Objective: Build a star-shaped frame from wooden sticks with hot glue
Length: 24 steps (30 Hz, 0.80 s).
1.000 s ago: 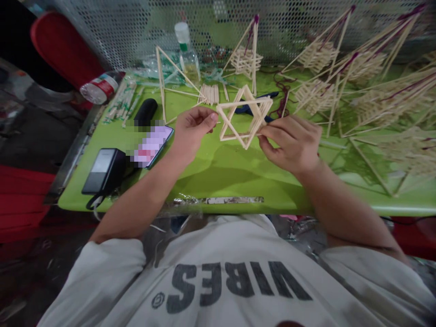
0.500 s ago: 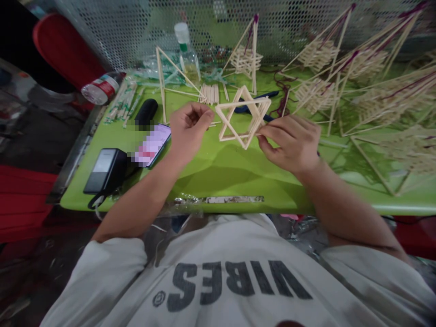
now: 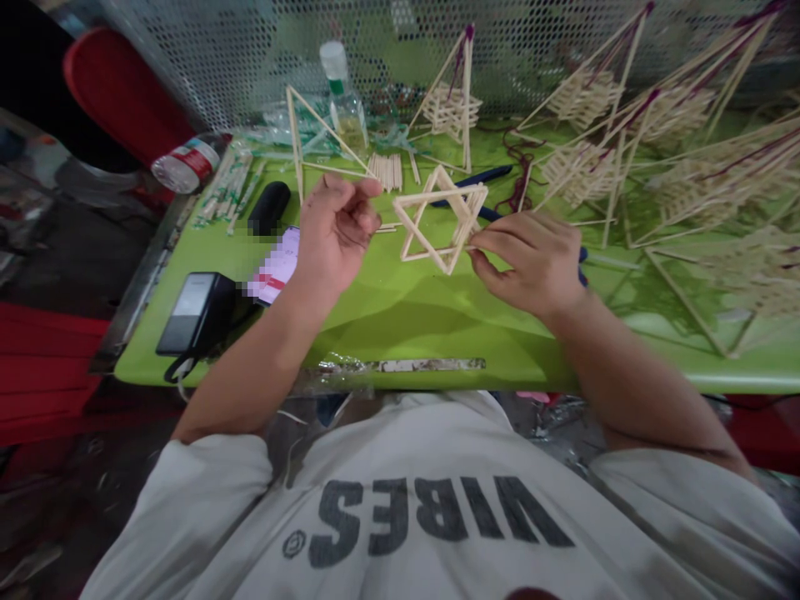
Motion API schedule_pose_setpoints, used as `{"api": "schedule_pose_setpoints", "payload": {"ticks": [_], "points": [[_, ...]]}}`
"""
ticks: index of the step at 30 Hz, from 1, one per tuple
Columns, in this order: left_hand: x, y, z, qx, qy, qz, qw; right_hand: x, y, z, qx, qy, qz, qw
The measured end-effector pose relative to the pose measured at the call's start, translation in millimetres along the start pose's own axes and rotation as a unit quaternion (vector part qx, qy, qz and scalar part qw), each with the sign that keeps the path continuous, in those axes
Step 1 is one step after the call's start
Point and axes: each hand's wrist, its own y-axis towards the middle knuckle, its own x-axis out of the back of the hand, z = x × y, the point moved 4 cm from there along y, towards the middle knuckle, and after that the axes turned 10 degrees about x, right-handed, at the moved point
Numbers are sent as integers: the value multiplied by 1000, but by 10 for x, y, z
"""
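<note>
A star-shaped frame of stacked thin wooden sticks (image 3: 441,218) is held above the green table, tilted towards me. My right hand (image 3: 528,260) pinches its right side between thumb and fingers. To the left of the frame and apart from it, my left hand (image 3: 341,223) is turned palm-up, with loosely bent fingers spread and nothing visible in them. Just past it lies a row of short loose sticks (image 3: 386,172), and a couple of single sticks (image 3: 388,227) lie between hand and frame. Blue-handled pliers (image 3: 478,179) lie behind the star, partly hidden by it.
Several finished stick pyramids with purple thread (image 3: 581,171) crowd the right side. At the left are a phone (image 3: 275,265), a black case (image 3: 270,207), a power bank (image 3: 195,312) and wrapped stick bundles (image 3: 226,183). A clear bottle (image 3: 345,104) stands at the back by the perforated metal panel (image 3: 250,50).
My left hand has drawn slightly left and rolled palm-up, its fingers loosening from a pinch. The star frame and my right hand have shifted slightly left.
</note>
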Motion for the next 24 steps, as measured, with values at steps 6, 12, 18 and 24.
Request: {"api": "schedule_pose_setpoints", "payload": {"ticks": [6,12,18,24], "points": [[80,43,10,-7,-39,19,999,18,-12,-34,-21,8,32,999],[-4,35,32,10,-27,1,1000,72,-16,-99,-20,18,-33,999],[-148,17,136,58,27,70,996,87,-20,-142,-60,31,-6,998],[-230,-73,325,115,143,241,953,98,-29,-161,-106,45,29,993]]}}
